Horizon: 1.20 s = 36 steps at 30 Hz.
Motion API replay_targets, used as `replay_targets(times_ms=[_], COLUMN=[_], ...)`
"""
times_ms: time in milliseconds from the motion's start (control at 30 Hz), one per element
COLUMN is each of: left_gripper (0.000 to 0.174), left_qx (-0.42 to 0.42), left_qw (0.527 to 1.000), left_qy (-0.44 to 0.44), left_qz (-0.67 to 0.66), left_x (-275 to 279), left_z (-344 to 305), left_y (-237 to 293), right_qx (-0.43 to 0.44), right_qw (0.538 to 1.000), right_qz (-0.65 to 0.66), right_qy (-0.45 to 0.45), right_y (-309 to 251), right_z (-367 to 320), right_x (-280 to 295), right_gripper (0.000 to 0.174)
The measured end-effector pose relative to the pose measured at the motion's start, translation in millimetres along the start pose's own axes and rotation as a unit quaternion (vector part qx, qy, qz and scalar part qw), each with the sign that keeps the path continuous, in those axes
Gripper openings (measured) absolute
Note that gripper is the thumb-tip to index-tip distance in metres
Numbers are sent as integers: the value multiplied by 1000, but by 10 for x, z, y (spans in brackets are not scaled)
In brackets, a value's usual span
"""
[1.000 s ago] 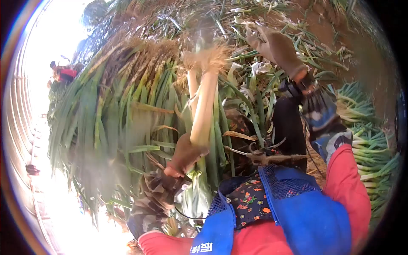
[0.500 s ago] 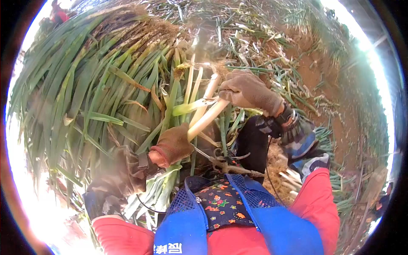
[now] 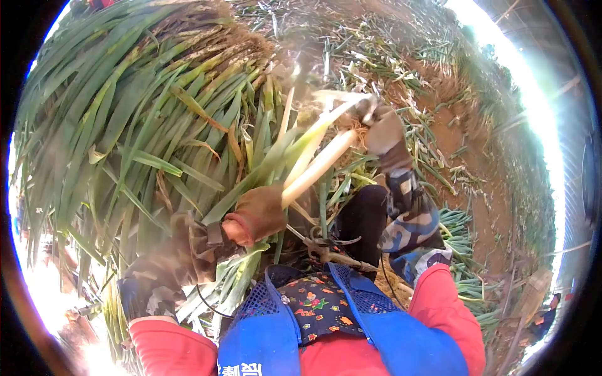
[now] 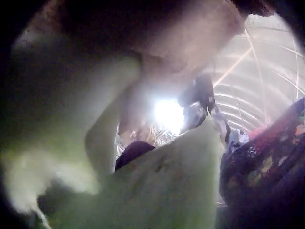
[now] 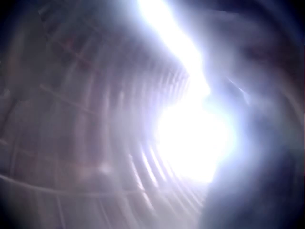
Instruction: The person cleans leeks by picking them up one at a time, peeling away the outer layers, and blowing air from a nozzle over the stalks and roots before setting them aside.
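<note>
Your left hand [image 3: 259, 211], in a brown glove, grips the pale stalks [image 3: 320, 167] just in front of your torso; their white shafts slant up and to the right, toward fibrous roots [image 3: 362, 134]. Your right hand [image 3: 384, 129], also gloved, is bent beside that root end; motion blurs its fingers, so you cannot tell whether it pinches the light strip there or merely touches it. A long green leaf [image 3: 285, 155] lies along the upper left side of the shafts and partly hides what is behind. To the left, a large heap of leeks [image 3: 138, 113] spreads its leaves toward you, roots at the far edge. Your dark-clad knee [image 3: 361, 219] stands below the right hand, and a forked object [image 3: 326, 247], unclear in kind, lies between it and your blue vest [image 3: 407, 341]. Beyond, leaf scraps litter brown soil [image 3: 448, 125]; more leeks [image 3: 461, 241] lie on the right, past your camouflage sleeve [image 3: 414, 229]. In the left wrist view, broad pale-green surfaces block the lower part, with patterned cloth [image 4: 267, 162] at the right; in the right wrist view, glare beside a ribbed, arched covering [image 5: 95, 119] leaves the hand's work indistinct.
</note>
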State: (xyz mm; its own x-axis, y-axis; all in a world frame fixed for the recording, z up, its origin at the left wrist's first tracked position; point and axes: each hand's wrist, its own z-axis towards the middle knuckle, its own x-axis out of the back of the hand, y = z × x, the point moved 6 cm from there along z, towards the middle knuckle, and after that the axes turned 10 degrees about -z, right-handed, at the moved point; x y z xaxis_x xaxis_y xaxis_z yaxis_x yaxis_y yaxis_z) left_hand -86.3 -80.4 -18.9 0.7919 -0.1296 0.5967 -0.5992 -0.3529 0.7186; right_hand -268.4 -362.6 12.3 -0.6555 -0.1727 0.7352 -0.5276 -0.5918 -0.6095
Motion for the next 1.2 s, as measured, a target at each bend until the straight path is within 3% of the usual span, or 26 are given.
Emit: replay_targets(times_ms=[67,167,200,233,300,367,433,467,567,633,733,833,933,1033,1133,1167,1200], left_gripper=[48,48,49,49,51,50,47,48,51,50,45,42,38,41,47,49,51], left_qx=[-17,-26,-22,-17,-23,-41,-48,-35,-22,-14,-1,-9,14,55,85,89,89], left_qw=[1000,999,1000,999,998,997,993,986,953,938,913,904,896,894,900,876,882], left_qy=[-1,5,-13,-27,-37,-54,-61,-79,-121,-139,-188,-214,-218,-227,-235,-231,-223], left_qz=[9,24,7,-10,-34,-40,-87,-142,-276,-316,-363,-371,-387,-381,-356,-414,-405], left_x=[-27,-33,-37,-20,-21,1,13,30,113,187,291,322,352,307,232,211,259], left_z=[-14,-58,-77,-81,-110,-154,-170,-164,-136,-134,-160,-175,-228,-288,-372,-388,-376], left_y=[1,28,34,35,-4,1,2,-18,-101,-108,0,54,-9,-220,-334,-421,-400], right_qx=[-29,-71,-218,-346,-348,-321,-270,-237,-91,113,182,170,132,70,-11,-34,-56], right_qw=[999,985,920,722,798,913,950,938,989,981,960,957,964,967,936,931,926], right_qz=[23,-11,289,549,433,171,-105,-240,-71,8,-75,-175,-219,-239,-275,-285,-294], right_qy=[9,156,149,239,233,183,119,83,-92,-159,-200,-154,-65,59,221,226,231], right_y=[59,-252,140,457,714,894,949,964,-13,-100,-112,-14,186,495,767,854,993], right_z=[183,420,626,743,840,940,1023,1063,547,343,83,105,350,613,634,628,628], right_x=[214,715,797,864,1170,1538,1765,1792,1129,590,-44,-389,-338,131,870,1074,1260], right_gripper=[18,22,24,29,34,37,40,42,73,81,64,48,33,21,19,20,22])
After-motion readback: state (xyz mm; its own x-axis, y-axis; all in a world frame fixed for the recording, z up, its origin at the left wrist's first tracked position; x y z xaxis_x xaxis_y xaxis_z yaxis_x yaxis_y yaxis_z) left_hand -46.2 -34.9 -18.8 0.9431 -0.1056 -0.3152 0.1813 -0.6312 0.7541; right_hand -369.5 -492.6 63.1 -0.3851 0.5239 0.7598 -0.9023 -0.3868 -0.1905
